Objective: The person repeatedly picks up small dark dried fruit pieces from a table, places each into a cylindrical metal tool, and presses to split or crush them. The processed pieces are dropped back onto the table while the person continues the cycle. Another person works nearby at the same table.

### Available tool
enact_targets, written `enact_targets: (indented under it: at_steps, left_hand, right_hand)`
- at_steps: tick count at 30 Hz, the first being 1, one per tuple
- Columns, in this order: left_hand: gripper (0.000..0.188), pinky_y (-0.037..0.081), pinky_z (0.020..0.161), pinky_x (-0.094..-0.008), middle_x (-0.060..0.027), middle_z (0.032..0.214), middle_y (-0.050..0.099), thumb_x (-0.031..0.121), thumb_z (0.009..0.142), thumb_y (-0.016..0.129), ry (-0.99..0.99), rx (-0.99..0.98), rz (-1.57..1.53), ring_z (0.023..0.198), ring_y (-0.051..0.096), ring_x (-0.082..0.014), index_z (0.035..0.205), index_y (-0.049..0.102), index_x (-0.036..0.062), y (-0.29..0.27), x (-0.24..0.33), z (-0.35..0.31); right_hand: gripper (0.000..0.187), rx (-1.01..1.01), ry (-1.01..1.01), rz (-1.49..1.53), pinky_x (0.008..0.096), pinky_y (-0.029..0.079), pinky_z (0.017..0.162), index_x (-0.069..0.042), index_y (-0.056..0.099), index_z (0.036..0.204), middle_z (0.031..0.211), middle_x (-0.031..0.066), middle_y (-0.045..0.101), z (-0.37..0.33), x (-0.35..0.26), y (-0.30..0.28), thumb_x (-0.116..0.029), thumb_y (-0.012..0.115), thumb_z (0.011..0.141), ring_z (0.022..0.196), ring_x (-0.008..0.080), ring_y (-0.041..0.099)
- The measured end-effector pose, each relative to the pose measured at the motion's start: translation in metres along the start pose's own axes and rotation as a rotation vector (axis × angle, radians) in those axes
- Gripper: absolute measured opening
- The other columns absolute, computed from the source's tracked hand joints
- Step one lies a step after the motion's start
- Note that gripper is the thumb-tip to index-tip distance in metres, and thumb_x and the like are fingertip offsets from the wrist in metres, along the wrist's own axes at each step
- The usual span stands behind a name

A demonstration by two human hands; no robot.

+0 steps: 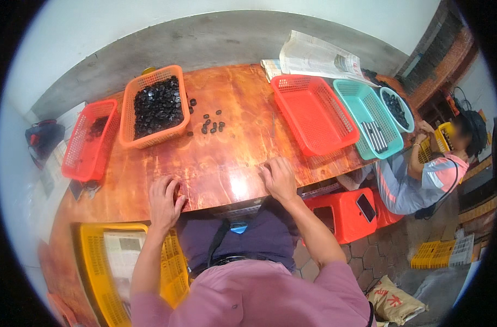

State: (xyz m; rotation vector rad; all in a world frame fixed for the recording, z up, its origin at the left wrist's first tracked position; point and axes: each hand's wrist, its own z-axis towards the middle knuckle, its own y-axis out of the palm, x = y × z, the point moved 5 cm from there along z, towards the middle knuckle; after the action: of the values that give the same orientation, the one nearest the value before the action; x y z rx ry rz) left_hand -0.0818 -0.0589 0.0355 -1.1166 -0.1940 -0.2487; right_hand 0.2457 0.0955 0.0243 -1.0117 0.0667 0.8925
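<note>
My left hand (164, 203) rests at the near edge of the wooden table (226, 163), fingers stretched out and thumb apart. Farther right, my right hand (280, 177) lies on the same edge with its fingers loosely spread. I see nothing held in either hand. Beyond them, several small black oval pieces (213, 128) are scattered on the tabletop. Next to these stands an orange basket (127, 117) heaped with black pieces (158, 106). A thin rod (273, 124) lies on the table beyond my right hand.
A red basket (76, 152) with some black pieces stands at far left. To the right are another red basket (314, 114), a teal basket (344, 87) holding silvery bars (374, 136) and a bowl of black pieces (395, 106). A person (423, 174) sits beyond a red stool (346, 218).
</note>
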Motion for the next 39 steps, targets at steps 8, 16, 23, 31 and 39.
enact_targets:
  at_steps: [8,16,23,31,39]
  left_hand:
    - [0.053,0.037,0.113,-0.0512,-0.0185,0.139,0.054,0.024,0.087,0.074,-0.057,0.005,-0.029,0.131,0.049,-0.0406,0.133,0.056,0.0043,0.006,-0.008,-0.005]
    - [0.05,0.038,0.115,-0.0506,-0.021,0.142,0.053,0.019,0.089,0.071,-0.132,-0.011,0.02,0.134,0.048,-0.0429,0.134,0.057,0.0026,0.015,-0.017,-0.012]
    - [0.046,0.036,0.116,-0.0505,-0.0219,0.142,0.052,0.02,0.093,0.065,-0.11,-0.032,0.014,0.135,0.047,-0.043,0.134,0.057,0.0012,0.016,-0.017,-0.009]
    - [0.047,0.035,0.118,-0.0505,-0.021,0.144,0.05,0.013,0.09,0.065,-0.148,-0.027,0.015,0.136,0.046,-0.0423,0.135,0.056,0.0017,0.019,-0.017,-0.016]
    - [0.045,0.035,0.117,-0.052,-0.0212,0.142,0.051,0.016,0.092,0.062,-0.144,-0.038,0.006,0.136,0.045,-0.0433,0.134,0.056,0.0009,0.017,-0.013,-0.008]
  right_hand:
    - [0.022,-0.009,-0.018,0.005,0.0451,0.047,0.084,-0.004,0.064,0.096,0.095,0.0139,0.063,0.001,-0.008,-0.003,-0.024,0.071,0.092,0.093,0.0343,0.059]
    - [0.019,0.001,-0.066,-0.036,0.0436,0.047,0.084,-0.006,0.065,0.096,0.098,0.0118,0.064,0.0,-0.009,-0.004,-0.022,0.073,0.089,0.093,0.0322,0.06]
    - [0.023,0.01,-0.066,0.002,0.0425,0.046,0.083,-0.004,0.064,0.098,0.095,0.0107,0.06,-0.001,-0.006,-0.004,-0.023,0.074,0.089,0.093,0.0311,0.059]
    - [0.024,0.388,-0.182,-0.245,0.0462,0.051,0.084,-0.001,0.068,0.103,0.099,0.0161,0.07,0.04,0.03,-0.127,-0.011,0.077,0.084,0.093,0.0354,0.066]
    - [0.051,-0.216,0.861,-0.557,0.0477,0.053,0.096,0.003,0.065,0.12,0.118,0.0238,0.071,0.08,0.346,-0.284,-0.025,0.076,0.079,0.117,0.0391,0.066]
